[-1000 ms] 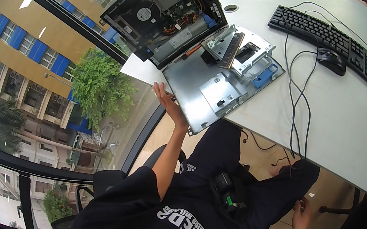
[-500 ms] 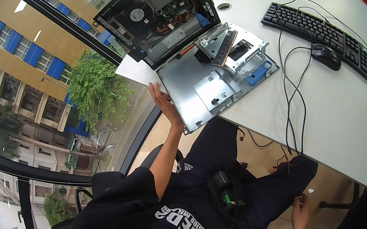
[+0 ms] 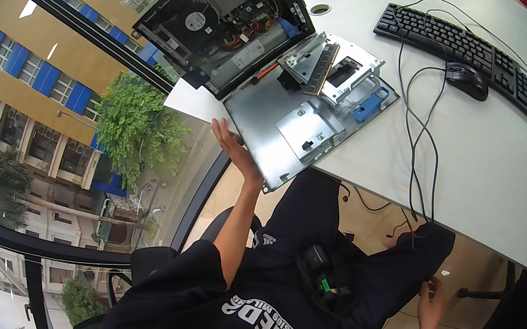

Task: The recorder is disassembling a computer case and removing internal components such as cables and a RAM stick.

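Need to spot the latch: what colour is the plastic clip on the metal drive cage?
Blue plastic clip, clearest in the head view.

I see the person wears a black short-sleeved shirt (image 3: 267,306) with white curved lettering, dark trousers (image 3: 310,222), and both forearms are bare.

White desk (image 3: 488,169), big window (image 3: 44,90), daylight, probably tan floor (image 3: 470,271).
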